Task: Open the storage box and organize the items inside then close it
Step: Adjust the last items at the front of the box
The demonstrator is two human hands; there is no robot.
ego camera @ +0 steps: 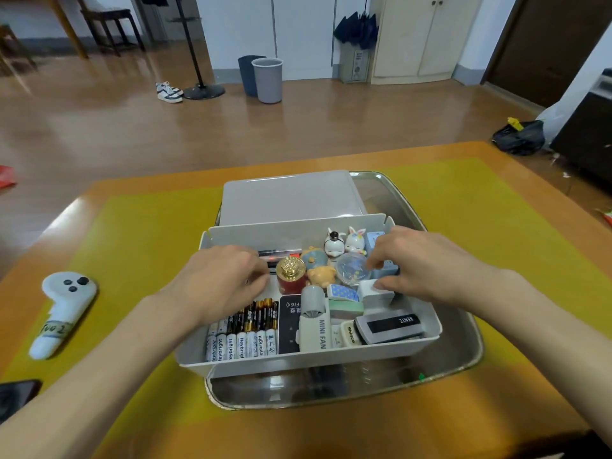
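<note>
The white storage box [298, 359] stands open on a metal tray [447, 359], and its grey lid [291, 197] lies flat behind it. Inside are rows of batteries [245, 332], a black device [289, 326], a mini fan [314, 326], a red jar with a gold top [291, 276], small figurines [344, 243], a clear round case [352, 270] and a small white box [376, 298]. My left hand [218, 283] reaches into the left half, fingers bent down beside the red jar. My right hand [427, 263] pinches a light blue box [387, 271] at the right wall.
The tray sits on a yellow mat on an orange table. A white controller [63, 309] lies on the mat at the left, and a dark phone [16, 395] is at the near left edge. Two waste bins [265, 79] stand on the floor far behind.
</note>
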